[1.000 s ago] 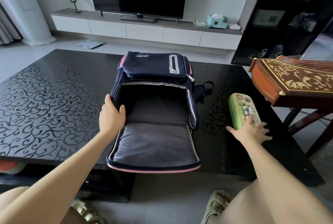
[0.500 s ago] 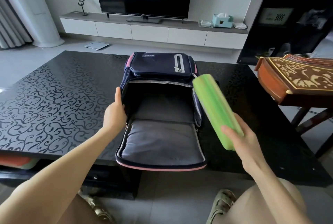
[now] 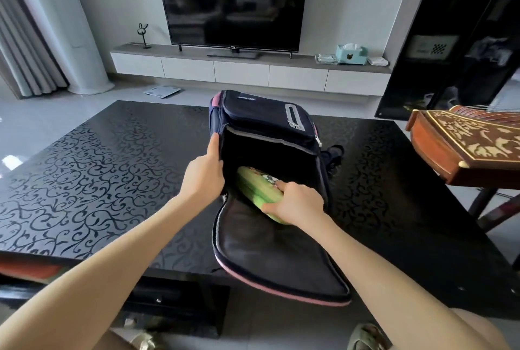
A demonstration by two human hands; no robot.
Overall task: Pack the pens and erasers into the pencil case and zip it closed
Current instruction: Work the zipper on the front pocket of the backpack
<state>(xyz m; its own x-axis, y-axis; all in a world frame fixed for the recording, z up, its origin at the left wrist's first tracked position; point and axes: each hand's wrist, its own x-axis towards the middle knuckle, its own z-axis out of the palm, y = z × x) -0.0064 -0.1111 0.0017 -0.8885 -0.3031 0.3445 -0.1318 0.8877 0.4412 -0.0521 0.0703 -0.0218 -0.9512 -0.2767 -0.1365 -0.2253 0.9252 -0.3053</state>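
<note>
The right hand (image 3: 298,203) has its fingers (image 3: 281,187) curled closed around the near end of the green pencil case (image 3: 257,187), thumb along its lower edge, so the case can be steered lengthwise; its far end already lies inside the mouth of the backpack (image 3: 267,130), while the held end sits above the unzipped front flap (image 3: 275,262). The left hand (image 3: 204,178) has its fingers wrapped over the left edge of the opening, thumb pointing up along the rim, closed on the fabric, seemingly to hold the soft mouth wide and keep the bag from sliding as the case goes in. The pencil case looks shut, though its zip cannot be made out from here, and no loose pens or erasers are in sight, so the packing appears done and this reads as stowing it away. The backpack lies on its back on the black patterned worktop (image 3: 92,178), its flap hanging over the near edge. To the right, well apart, stands a carved wooden stringed instrument (image 3: 467,147).
</note>
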